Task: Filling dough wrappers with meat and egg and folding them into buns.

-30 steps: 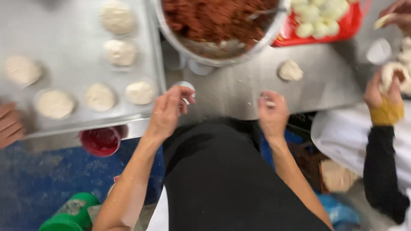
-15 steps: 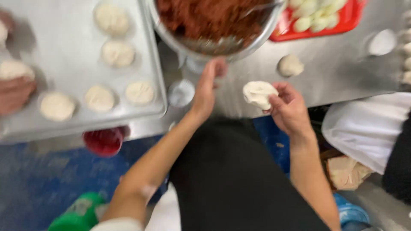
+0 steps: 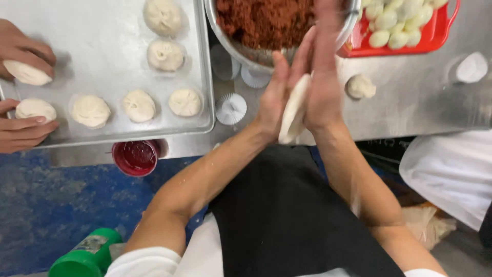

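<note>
A flat round of white dough [image 3: 293, 110] is pressed between my two palms in front of me. My left hand [image 3: 275, 97] lies against its left face and my right hand [image 3: 322, 77] against its right face, fingers pointing away from me. Just beyond my fingertips stands a big metal bowl [image 3: 241, 51] of reddish-brown minced filling [image 3: 264, 20]. A small ball of dough [image 3: 361, 86] rests on the steel table [image 3: 420, 97] to the right of my hands.
A metal tray [image 3: 110, 56] at left holds several filled buns; another person's hands [image 3: 23, 54] touch two buns at its left edge. Paper cups [image 3: 231, 109] lie by the bowl. A red tray of peeled eggs [image 3: 405, 23] sits far right. A red tub [image 3: 136, 157] hangs below the table.
My right hand held the dough round alone while the left reached toward the bowl; now both palms are closed together on the dough. The other person's hands have moved onto the tray's buns.
</note>
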